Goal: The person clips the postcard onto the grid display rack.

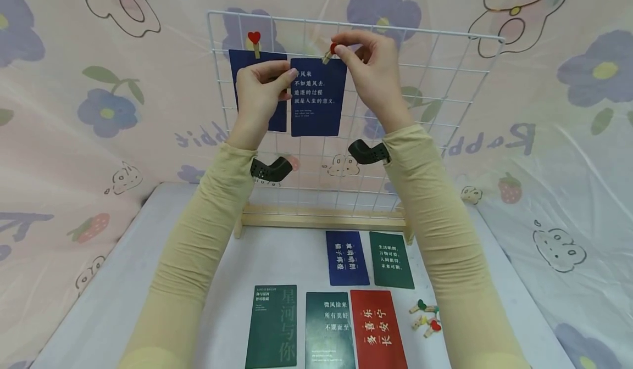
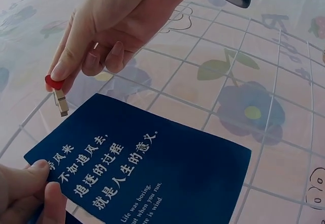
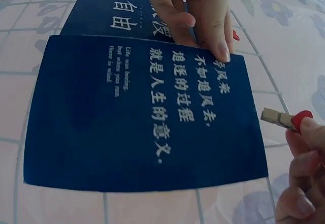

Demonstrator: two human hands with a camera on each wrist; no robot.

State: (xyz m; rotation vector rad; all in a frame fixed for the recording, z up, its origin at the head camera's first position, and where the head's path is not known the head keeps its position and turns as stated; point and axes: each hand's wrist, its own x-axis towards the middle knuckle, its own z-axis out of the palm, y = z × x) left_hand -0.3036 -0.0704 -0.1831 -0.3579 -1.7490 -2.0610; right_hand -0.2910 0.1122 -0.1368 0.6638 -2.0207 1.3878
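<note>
1. Pinching a small wooden clothespin (image 1: 328, 55) by its red heart end, the right hand (image 1: 368, 72) hovers at the top right corner of the blue card (image 1: 317, 96); thumb and forefinger are pressed together on the heart, the other fingers loosely curled behind.
2. From the left wrist view the clothespin (image 2: 57, 94) hangs from the fingertips with its wooden legs pointing down toward the card's upper edge (image 2: 152, 117), close above it but apart from it. I cannot tell whether the legs are spread.
3. The left hand (image 1: 261, 91) pinches the blue card at its upper left corner, thumb and forefinger closed on the edge, holding it flat against the white wire grid panel (image 1: 445, 83).
4. The card's long axis runs up and down, with the printed lines level; its top edge lies along a horizontal wire of the grid.
5. The right hand is the one nearer that free top corner; the left is taken up with steadying.
6. Just left, and partly behind, a second blue card (image 1: 247, 67) hangs from another heart clothespin (image 1: 254, 42).
7. On the table (image 1: 123, 303) lie five more cards (image 1: 376, 328) and three spare clothespins (image 1: 424, 319).
</note>
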